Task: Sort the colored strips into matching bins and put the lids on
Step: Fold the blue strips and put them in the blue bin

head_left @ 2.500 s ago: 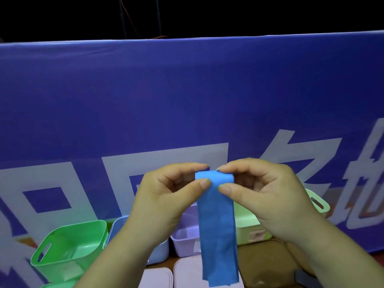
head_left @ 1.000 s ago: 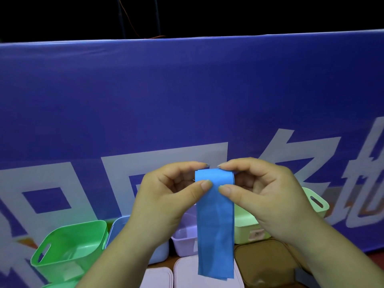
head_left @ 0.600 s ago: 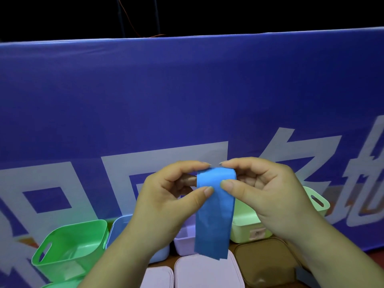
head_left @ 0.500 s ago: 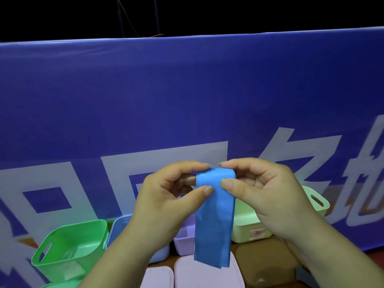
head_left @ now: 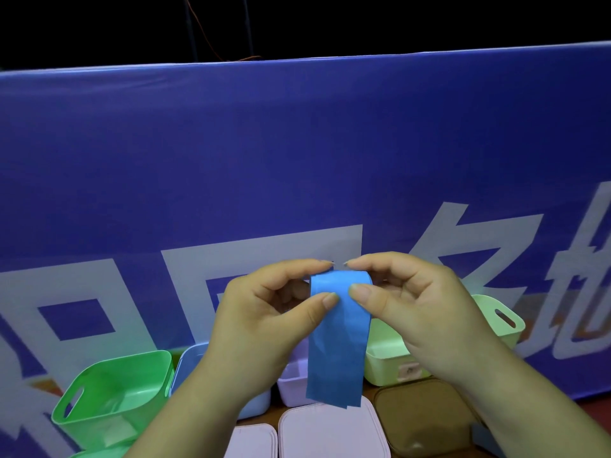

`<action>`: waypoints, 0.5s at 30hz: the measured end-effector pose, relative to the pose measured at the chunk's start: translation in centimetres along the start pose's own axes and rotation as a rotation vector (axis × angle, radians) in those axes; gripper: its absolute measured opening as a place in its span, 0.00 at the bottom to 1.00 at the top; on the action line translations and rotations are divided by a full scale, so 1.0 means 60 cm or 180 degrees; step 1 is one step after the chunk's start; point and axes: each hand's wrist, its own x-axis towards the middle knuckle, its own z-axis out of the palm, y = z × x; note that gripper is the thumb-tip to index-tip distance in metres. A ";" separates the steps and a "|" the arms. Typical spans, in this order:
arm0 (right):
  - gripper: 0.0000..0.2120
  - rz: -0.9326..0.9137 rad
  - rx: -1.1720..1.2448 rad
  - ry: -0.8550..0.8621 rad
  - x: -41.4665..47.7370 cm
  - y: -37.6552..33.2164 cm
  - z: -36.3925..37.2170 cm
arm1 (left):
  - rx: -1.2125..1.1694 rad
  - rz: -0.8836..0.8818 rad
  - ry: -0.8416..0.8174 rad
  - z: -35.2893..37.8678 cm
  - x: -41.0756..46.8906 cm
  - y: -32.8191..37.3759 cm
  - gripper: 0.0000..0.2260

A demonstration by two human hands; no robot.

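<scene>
I hold a blue strip (head_left: 339, 342) up in front of me, folded over at the top, its doubled end hanging down. My left hand (head_left: 264, 325) pinches its upper left edge and my right hand (head_left: 416, 309) pinches its upper right edge. Below stand a bright green bin (head_left: 112, 391), a light blue bin (head_left: 191, 361), a lilac bin (head_left: 292, 381) and a pale green bin (head_left: 496, 315), partly hidden by my hands. Two pink lids (head_left: 330, 434) and a brown lid (head_left: 426, 421) lie in front of them.
A tall blue banner with white characters (head_left: 297, 176) stands right behind the bins like a wall. Another green bin's rim (head_left: 92, 454) shows at the bottom left edge. A blue object (head_left: 486, 441) peeks out under my right forearm.
The hanging part of the blue strip has grown shorter as my fingers folded it up at the top. Both hands stay at the same height.
</scene>
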 end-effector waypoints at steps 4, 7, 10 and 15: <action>0.16 -0.0100 -0.0011 -0.0052 -0.004 0.002 -0.001 | -0.0120 -0.0087 0.0037 0.002 0.000 0.003 0.13; 0.16 -0.0243 -0.0068 -0.0074 -0.007 0.002 0.000 | -0.0248 -0.0132 0.0047 0.004 -0.001 0.006 0.13; 0.16 -0.0332 -0.0136 -0.0038 -0.008 0.002 0.000 | -0.0327 -0.0152 0.0039 0.006 -0.002 0.010 0.13; 0.15 -0.0431 -0.0279 0.0033 -0.011 -0.002 0.000 | -0.0342 -0.0112 0.0041 0.005 -0.004 0.013 0.14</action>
